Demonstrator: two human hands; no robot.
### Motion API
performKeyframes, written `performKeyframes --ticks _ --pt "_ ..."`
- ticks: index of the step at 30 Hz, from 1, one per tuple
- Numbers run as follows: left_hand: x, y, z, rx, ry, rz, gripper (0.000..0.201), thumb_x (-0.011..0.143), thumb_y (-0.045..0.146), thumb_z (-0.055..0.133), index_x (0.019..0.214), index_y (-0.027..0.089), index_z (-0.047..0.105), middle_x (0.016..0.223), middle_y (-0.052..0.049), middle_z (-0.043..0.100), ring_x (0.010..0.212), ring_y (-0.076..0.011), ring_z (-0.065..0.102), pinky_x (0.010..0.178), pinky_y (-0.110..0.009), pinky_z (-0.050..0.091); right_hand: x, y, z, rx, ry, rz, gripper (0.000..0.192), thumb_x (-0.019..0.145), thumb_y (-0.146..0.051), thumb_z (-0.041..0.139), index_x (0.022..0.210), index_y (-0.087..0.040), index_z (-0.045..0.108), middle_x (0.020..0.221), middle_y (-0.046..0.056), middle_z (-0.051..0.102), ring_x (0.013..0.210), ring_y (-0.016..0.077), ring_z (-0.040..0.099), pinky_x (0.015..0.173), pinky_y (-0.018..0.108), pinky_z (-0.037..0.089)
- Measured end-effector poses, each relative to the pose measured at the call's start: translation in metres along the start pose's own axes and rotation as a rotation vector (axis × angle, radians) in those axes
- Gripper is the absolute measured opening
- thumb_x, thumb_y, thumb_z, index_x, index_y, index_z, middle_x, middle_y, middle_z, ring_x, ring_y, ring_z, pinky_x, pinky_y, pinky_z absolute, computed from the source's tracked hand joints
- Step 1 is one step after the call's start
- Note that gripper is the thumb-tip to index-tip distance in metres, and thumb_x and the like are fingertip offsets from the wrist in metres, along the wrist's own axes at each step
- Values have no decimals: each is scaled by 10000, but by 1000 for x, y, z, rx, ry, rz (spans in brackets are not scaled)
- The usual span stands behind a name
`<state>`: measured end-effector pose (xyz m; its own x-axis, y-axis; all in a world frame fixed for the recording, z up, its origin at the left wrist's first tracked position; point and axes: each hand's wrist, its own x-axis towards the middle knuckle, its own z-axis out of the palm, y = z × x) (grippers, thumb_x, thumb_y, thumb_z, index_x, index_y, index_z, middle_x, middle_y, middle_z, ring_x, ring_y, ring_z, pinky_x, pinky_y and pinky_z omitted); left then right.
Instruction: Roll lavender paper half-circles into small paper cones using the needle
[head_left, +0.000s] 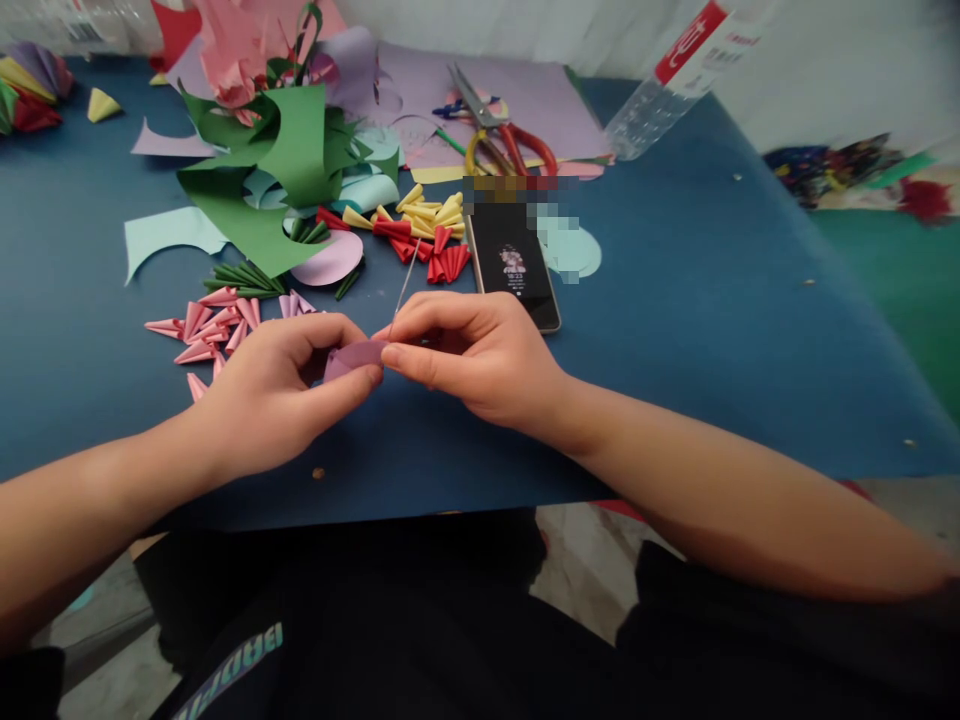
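Head view: purple paper [354,358] held over table [697,290]

Left hand [289,385]: thumb and fingers closed on the paper. Right hand [480,350]: thumb and fingertips pinched at its right end; grip on the slanting stick [406,288] cannot be told. Paper located right of pink cones [196,320], left of phone [510,250].

Legible markings. The dark-screened rectangular phone with a pale edge [517,260] displays the digits 18:23, with smaller lines beneath too fine to read. The clear plastic bottle [626,128] at upper right bears a red-and-white label [690,42] whose white and red characters are too blurred to decipher. On the black cloth garment [360,630], pale green block capitals [232,670] stand at a slant; they begin to resemble "BA", the remainder being uncertain.
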<state>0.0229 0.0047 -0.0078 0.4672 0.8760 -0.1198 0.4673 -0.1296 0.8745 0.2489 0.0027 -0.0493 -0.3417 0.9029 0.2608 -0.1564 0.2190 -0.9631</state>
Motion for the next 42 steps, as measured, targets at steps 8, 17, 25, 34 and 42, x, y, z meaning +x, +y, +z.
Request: performKeyframes --ticks 8,17,25,34,42 --pt "-1 -3 -3 12 -70 -7 250 924 435 753 867 193 781 756 -19 711 670 -172 599 566 -266 425 -1 -3 1 -37 -21 -38 148 899 -290 964 906 -167 881 868 31 813 788 136 727 698 239 593" --pt "1 2 0 10 -25 -5 261 884 439 740 784 198 734 672 -8 653 603 -155 540 522 -260 382 -2 0 5 33 35 47 250 807 -345 1045 861 -166 878 817 18 798 705 117 670 644 225 576" --pt "1 1 -2 26 16 -7 285 881 483 749 826 204 731 765 -31 717 707 -193 631 582 -274 444 0 1 -1 -73 38 16 193 822 -293 1014 892 -176 878 830 18 793 777 139 698 636 224 542" --pt "0 -2 -4 -116 -52 -10 220 927 418 782 868 207 762 822 -17 766 775 -193 685 660 -270 512 0 3 -1 -42 -23 -66 117 903 -289 922 906 -189 861 890 30 805 821 148 724 712 263 599" --pt "-2 1 2 -2 -22 23 270 927 446 735 823 197 742 688 3 632 620 -149 519 522 -270 368 -2 3 3 4 10 -74 193 845 -292 1013 838 -189 851 840 20 799 777 140 718 674 245 583"
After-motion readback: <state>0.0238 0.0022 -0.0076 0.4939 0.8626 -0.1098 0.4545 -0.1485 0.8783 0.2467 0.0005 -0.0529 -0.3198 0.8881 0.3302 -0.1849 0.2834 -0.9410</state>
